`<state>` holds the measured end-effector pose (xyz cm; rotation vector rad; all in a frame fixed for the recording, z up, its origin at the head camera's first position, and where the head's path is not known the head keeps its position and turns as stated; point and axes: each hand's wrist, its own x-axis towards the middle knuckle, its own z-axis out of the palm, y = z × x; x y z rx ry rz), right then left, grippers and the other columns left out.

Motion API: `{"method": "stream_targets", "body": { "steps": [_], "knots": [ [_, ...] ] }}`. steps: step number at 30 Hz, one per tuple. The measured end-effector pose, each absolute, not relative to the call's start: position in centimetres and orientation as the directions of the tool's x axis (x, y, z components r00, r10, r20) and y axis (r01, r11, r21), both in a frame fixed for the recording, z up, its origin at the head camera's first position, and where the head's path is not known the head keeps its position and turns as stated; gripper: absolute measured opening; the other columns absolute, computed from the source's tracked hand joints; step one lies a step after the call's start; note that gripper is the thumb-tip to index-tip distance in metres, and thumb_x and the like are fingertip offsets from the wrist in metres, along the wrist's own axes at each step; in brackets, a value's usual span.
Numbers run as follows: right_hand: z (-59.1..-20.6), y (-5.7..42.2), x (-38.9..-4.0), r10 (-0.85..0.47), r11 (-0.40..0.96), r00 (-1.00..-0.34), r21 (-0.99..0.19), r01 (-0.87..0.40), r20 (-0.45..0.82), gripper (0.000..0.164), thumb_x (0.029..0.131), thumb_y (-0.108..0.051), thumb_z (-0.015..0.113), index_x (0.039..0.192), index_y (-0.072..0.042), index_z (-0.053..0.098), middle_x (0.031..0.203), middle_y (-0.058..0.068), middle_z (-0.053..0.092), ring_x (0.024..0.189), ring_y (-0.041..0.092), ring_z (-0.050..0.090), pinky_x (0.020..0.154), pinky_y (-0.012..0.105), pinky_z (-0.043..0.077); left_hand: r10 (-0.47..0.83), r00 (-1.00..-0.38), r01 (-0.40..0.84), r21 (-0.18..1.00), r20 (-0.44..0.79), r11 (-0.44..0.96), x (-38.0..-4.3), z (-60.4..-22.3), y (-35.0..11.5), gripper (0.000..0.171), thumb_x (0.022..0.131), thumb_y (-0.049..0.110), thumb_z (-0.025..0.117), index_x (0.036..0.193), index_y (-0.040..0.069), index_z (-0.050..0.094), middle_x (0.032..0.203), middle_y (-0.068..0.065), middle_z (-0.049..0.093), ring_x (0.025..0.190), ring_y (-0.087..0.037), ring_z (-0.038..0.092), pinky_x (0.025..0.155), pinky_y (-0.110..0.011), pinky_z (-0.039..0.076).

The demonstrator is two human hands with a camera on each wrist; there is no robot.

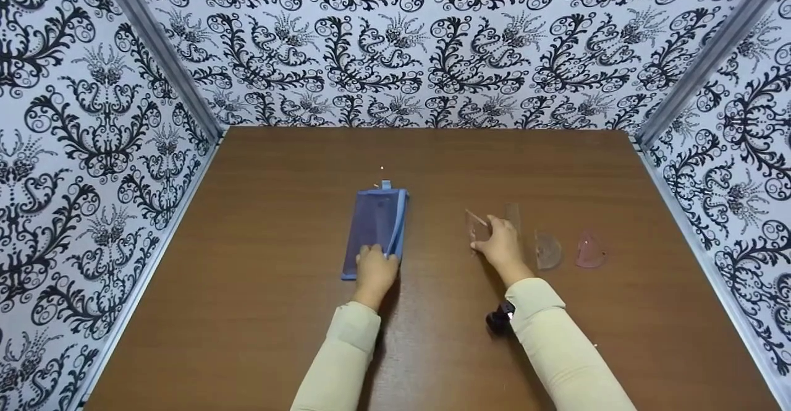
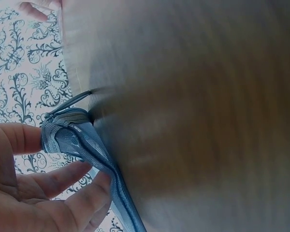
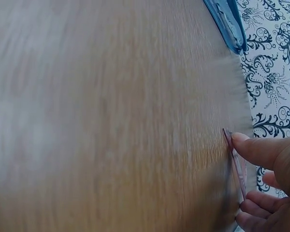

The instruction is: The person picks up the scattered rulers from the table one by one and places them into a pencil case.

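Observation:
A blue zippered mesh pouch [image 1: 371, 222] lies on the table left of centre. My left hand [image 1: 376, 269] grips its near end by the zipper side; in the left wrist view the thumb and fingers are on either side of the blue pouch [image 2: 94, 147]. Over on the right, my right hand [image 1: 502, 245] holds a thin clear, pink-tinged plate, apparently a set square [image 1: 477, 225], between thumb and fingers. The right wrist view shows this plate [image 3: 237, 164] nearly edge-on, so its full outline is hidden.
A clear ruler [image 1: 513, 214] lies just beyond the right hand. Farther right are a clear protractor [image 1: 548, 251] and a pink protractor [image 1: 591, 251]. A black wrist camera [image 1: 499, 319] sits at the right cuff. Patterned walls border the brown table [image 1: 259, 337].

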<state>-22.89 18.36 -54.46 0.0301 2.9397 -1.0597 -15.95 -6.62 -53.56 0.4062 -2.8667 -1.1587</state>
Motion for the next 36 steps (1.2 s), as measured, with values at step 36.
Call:
{"method": "stream_targets", "body": {
  "steps": [36],
  "knots": [
    [-54.1,18.19,-23.55,0.067,0.672,-0.988,-0.726,0.147,-0.138,0.066,0.076,-0.003,0.079,0.133,0.004,0.046,0.134,0.032,0.036,0.126,0.048,0.032,0.104,0.053,0.033,-0.245,-0.967,-0.223,0.688,-0.067,0.691,-15.79,-53.27,-6.58,0.04,0.089,0.016,0.059,0.118,-0.012,0.059,0.116,-0.029,0.055,0.106,-0.045,0.049,0.095,-0.05,0.041]
  ]
}}
